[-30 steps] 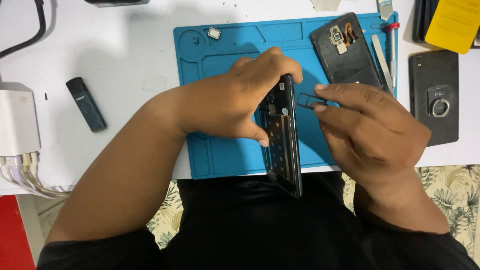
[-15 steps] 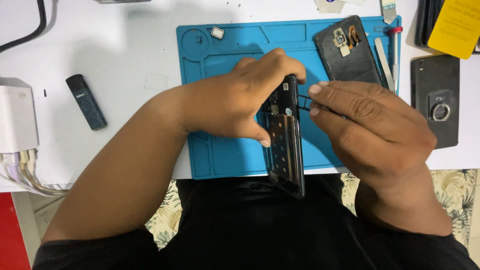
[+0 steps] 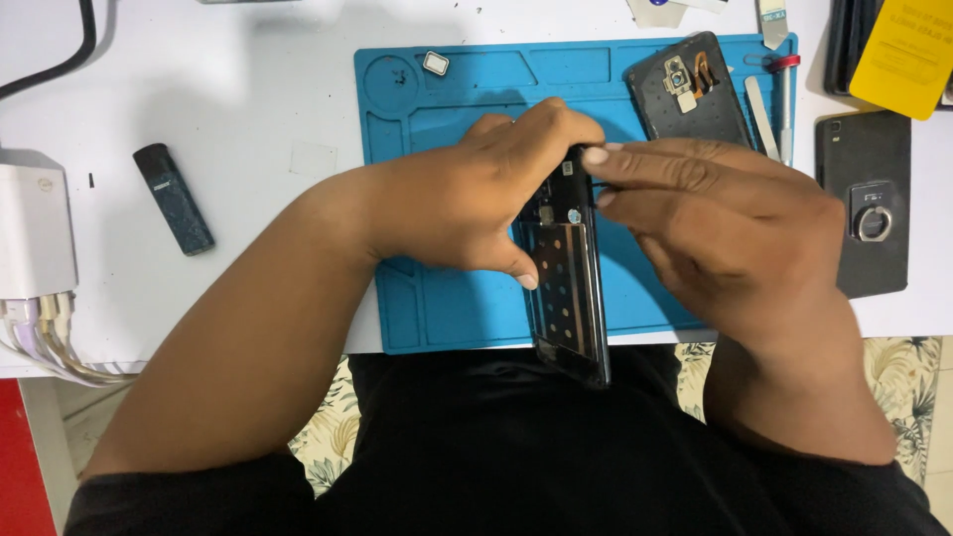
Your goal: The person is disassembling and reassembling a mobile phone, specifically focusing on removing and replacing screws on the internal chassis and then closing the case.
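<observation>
My desk (image 3: 248, 79) is plain white and pretty evenly lit, only soft shadows. The blue mat (image 3: 447, 308) sits in the middle, reaching the front edge. There's a white charger block (image 3: 35, 228) with cables (image 3: 50, 342) at the left side. Below the edge you can see leaf-print fabric (image 3: 903, 387), plus a strip of red (image 3: 20, 467) at bottom left.

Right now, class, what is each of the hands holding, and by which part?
The left hand grips the opened phone by its upper half, tilted on edge over the blue mat. The right hand touches the phone's top end; anything pinched there cannot be told.
</observation>
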